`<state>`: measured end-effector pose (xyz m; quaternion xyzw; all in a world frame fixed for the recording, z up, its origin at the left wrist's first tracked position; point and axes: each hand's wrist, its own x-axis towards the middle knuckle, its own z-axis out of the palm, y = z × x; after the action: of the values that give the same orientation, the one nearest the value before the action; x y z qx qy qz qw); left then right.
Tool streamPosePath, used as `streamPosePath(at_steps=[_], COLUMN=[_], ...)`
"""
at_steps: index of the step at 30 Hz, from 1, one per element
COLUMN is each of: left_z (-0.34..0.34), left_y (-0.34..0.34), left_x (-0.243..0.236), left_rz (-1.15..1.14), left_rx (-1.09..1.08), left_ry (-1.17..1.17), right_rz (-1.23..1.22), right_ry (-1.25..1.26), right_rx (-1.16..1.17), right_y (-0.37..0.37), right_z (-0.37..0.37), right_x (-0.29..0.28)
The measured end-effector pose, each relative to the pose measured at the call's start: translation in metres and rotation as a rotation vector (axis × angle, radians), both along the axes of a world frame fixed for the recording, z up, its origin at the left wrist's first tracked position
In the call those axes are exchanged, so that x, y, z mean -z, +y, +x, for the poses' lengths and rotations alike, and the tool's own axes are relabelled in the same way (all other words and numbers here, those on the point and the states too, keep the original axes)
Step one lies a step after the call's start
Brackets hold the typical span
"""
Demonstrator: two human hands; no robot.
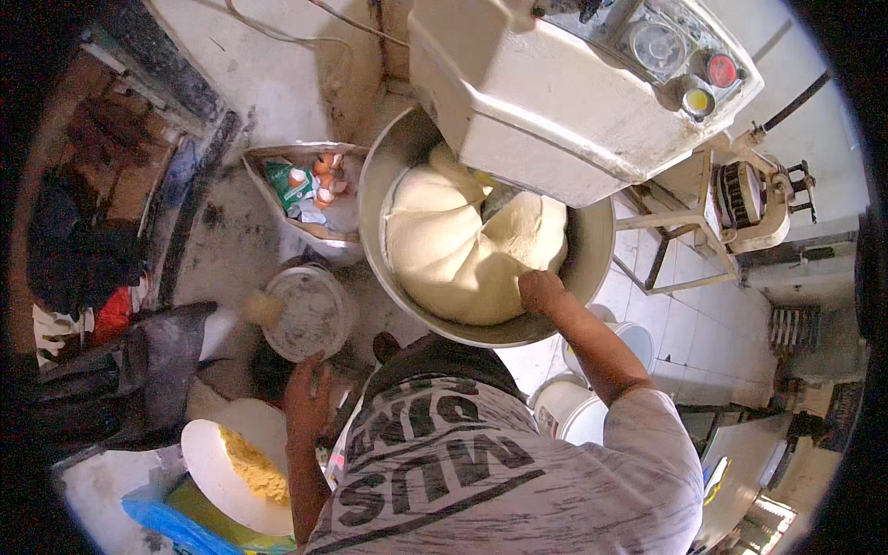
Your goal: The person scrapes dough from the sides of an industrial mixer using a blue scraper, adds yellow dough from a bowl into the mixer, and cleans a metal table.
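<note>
A thick mass of pale dough [444, 250] fills much of a large metal mixing bowl [372, 217] beneath the mixer's head. It lies in smooth folds around the mixer's tool, which is mostly hidden. At the bowl's near right side, my right hand [541, 292] is closed at the edge of the dough, its fingertips out of sight. My left hand [308, 388] hangs low on the left with fingers stretched out and nothing in them. Just beyond its fingertips stands a round, whitish, dusty tub [308, 313]; whether they touch it I cannot tell.
Over the bowl hangs the white mixer housing [527, 102] with a red button. Left of the bowl, an open container [342, 240] holds eggshells and wrappers. White buckets [572, 407] stand at right. A white bowl [205, 453] with yellow crumbly stuff sits lower left. A metal-framed machine [740, 199] stands farther right.
</note>
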<state>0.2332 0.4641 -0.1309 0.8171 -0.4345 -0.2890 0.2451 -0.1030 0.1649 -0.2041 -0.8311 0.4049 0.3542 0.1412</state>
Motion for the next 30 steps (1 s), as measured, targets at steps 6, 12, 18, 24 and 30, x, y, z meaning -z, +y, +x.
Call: streamPosePath(at_steps=[6, 12, 18, 24, 30], left_z=[0.0, 0.0, 0.002, 0.003, 0.006], left_y=[-0.006, -0.009, 0.002, 0.003, 0.0], left_x=[-0.009, -0.019, -0.006, -0.01, -0.011], left_rz=[-0.017, -0.012, -0.03, -0.038, -0.04], left_rx=[0.029, 0.057, 0.045, -0.018, -0.011], left_ry=[0.024, 0.011, 0.008, -0.041, -0.023], right_rz=[-0.073, 0.088, -0.247, 0.128, 0.386], right_ry=[-0.448, -0.159, -0.571, -0.083, -0.429], right_rx=[0.18, 0.225, -0.077, -0.212, 0.427], right_y=[-0.004, 0.005, 0.015, 0.005, 0.001], right_z=[0.073, 0.117, 0.032, 0.035, 0.111], right_x=[0.004, 0.062, 0.074, -0.016, 0.021])
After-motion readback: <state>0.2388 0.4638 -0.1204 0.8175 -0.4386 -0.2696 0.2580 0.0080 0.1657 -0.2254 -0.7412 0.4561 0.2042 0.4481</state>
